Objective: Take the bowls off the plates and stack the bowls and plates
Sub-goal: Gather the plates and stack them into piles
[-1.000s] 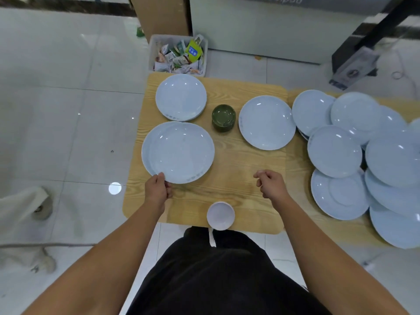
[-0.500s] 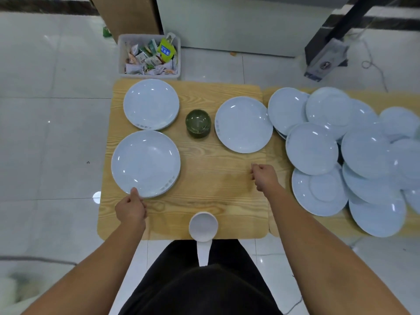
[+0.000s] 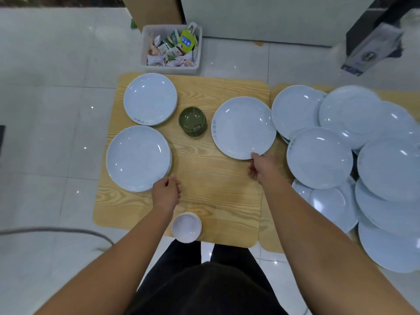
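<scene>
On the table [image 3: 216, 192], right hand [image 3: 260, 168] in a pinch on the middle plate [image 3: 243, 127]; left hand [image 3: 167, 193] loose, empty.

— What is seen underfoot?
— A glossy pale tiled floor [image 3: 56, 110], dotted with light reflections.
— And furniture?
— A wooden table [image 3: 216, 189]; behind it, a packet-filled plastic bin [image 3: 170, 68] is set on the tiles.

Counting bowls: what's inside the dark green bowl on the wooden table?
The dark green bowl looks empty. Rims of nested bowls show beneath; their insides are covered.
</scene>
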